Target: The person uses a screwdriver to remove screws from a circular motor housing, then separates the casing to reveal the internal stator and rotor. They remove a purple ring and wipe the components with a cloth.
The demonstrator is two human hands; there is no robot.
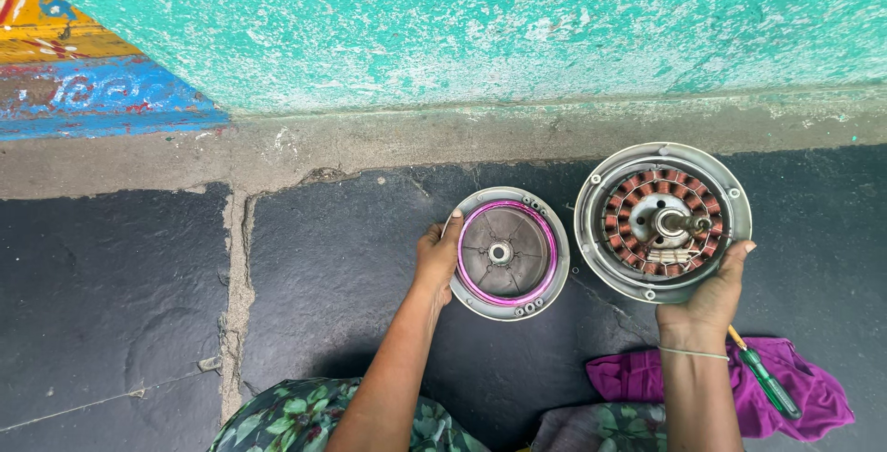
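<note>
Two halves of a fan motor lie on the dark stone floor [351, 258], near the base of a turquoise wall [517, 27].

Left hand [438, 258] grips the motor cover [509, 253] at its left rim: thumb up along the edge, fingers curled round the rim, partly hidden under it. The cover is a shallow grey dish w/ a pink ring inside and a small hub at centre. It looks like thin cast metal, so stiff, light-ish, w/ a smooth rim that could slip. Best hold is probably the rim, as now.

Right hand [713, 295] holds the motor half [662, 222] at its lower right edge: thumb tip over the rim, palm below; the other fingers are hidden, can't tell how they sit. This half carries copper windings around a centre shaft, so prob. much heavier than the cover. The windings look fragile: thin wire, easily nicked. Take it by the outer rim or shaft, not the coils.

The two halves sit just beside each other, not touching. A green-handled screwdriver [765, 380] lies on a purple cloth [813, 397] right of the wrist, which wears a thin bangle [691, 352].
</note>
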